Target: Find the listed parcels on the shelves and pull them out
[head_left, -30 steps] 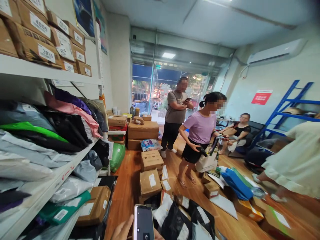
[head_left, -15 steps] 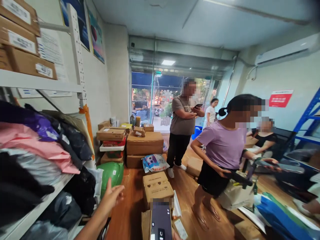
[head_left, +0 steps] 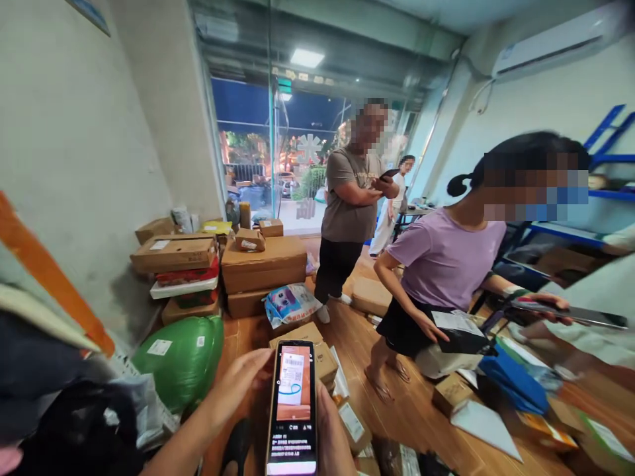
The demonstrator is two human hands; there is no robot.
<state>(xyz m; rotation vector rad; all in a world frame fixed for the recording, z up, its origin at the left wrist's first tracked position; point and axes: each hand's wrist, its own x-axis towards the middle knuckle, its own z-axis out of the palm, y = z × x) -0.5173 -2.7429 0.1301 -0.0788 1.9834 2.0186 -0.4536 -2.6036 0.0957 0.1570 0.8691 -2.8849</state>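
Note:
A phone (head_left: 292, 410) stands upright at the bottom middle, its lit screen facing me. It displays a photo of a white label with a blue loop drawn on it, above lines of small text. My right hand (head_left: 331, 426) is closed around the phone's right side. At the upper left edge of the phone is my left hand (head_left: 252, 370), fingers against it and their tips hidden behind it. Just beyond the phone lies a cardboard box (head_left: 322, 357), partly covered by it. A green wrapped parcel (head_left: 181, 360) with white labels sits left of my left forearm.
Stacked cartons (head_left: 262, 264) stand by the glass front, near a printed bag (head_left: 292, 304). A person in grey (head_left: 352, 198) looks at a phone. To the right, a person in purple (head_left: 436, 258) holds a black parcel (head_left: 459, 330) and a device. More parcels lie on the wooden floor.
My left hand has come from the left to the phone's edge. The phone has risen and its screen now displays a label photo. My view has turned down, away from the shelf.

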